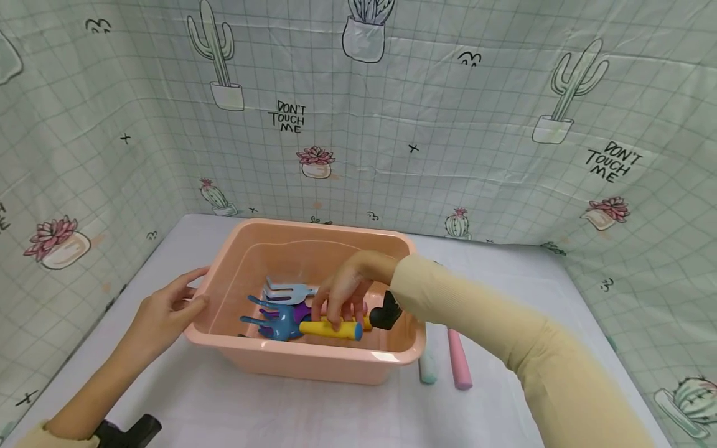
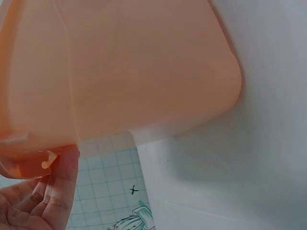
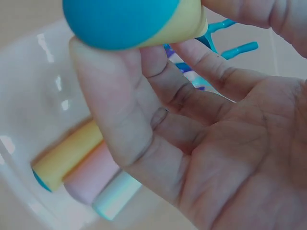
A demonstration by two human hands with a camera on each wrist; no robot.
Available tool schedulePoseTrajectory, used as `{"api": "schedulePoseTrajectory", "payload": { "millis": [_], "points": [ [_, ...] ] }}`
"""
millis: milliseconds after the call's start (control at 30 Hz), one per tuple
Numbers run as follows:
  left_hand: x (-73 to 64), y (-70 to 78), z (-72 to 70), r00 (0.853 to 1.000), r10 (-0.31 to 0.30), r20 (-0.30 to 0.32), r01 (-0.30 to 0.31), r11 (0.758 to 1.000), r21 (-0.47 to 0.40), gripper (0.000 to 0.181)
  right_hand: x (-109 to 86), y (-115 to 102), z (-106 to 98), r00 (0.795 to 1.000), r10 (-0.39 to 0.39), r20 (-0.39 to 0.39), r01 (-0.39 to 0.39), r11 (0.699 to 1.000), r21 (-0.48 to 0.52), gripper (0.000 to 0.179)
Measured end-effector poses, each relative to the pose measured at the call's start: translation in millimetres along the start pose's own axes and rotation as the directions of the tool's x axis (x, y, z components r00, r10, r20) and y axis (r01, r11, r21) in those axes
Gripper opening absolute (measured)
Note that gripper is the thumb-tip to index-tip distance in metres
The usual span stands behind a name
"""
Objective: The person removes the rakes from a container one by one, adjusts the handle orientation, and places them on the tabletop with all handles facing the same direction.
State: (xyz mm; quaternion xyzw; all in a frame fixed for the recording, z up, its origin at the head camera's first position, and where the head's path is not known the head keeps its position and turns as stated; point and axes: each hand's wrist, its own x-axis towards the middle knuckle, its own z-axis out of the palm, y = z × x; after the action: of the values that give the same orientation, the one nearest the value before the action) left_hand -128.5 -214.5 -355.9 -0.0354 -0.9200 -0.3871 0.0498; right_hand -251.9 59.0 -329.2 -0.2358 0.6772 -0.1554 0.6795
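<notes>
A peach plastic tub stands in front of me with several toy garden tools in it. My left hand grips the tub's left rim, thumb on the near side; in the left wrist view its fingers curl at the rim's corner. Inside, my right hand holds a blue hand rake by its yellow handle. The handle's blue end is above the fingers in the right wrist view. Behind the rake lies a light blue fork, with a purple tool partly hidden between them.
Right of the tub, a pink handle and a mint handle lie on the white table, partly hidden by the right sleeve. Yellow, pink and mint handles rest in the tub. Cactus-print cloth surrounds the table.
</notes>
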Motion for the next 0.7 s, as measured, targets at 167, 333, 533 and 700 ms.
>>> {"api": "schedulePoseTrajectory", "payload": {
  "millis": [167, 333, 533, 700],
  "points": [
    [0.2, 0.3, -1.1, 1.0, 0.006, -0.001, -0.006, 1.0, 0.001, 0.05, -17.3, 2.2, 1.0, 0.997, -0.034, -0.066, 0.036, 0.999, 0.02, 0.043],
    [0.2, -0.5, -1.7, 1.0, 0.01, 0.0, -0.01, 1.0, -0.001, 0.049, -32.1, 7.1, 4.6, 0.99, -0.083, -0.117, 0.087, 0.996, 0.036, 0.047],
    [0.4, -0.5, -3.4, 1.0, 0.018, -0.003, -0.018, 1.0, 0.005, 0.049, -50.3, 15.4, 8.9, 0.973, -0.163, -0.165, 0.174, 0.983, 0.052, 0.049],
    [1.2, -0.9, -4.0, 1.0, 0.024, -0.001, -0.024, 1.0, 0.005, 0.049, -66.9, 25.8, 15.8, 0.947, -0.209, -0.242, 0.23, 0.971, 0.06, 0.052]
  ]
}}
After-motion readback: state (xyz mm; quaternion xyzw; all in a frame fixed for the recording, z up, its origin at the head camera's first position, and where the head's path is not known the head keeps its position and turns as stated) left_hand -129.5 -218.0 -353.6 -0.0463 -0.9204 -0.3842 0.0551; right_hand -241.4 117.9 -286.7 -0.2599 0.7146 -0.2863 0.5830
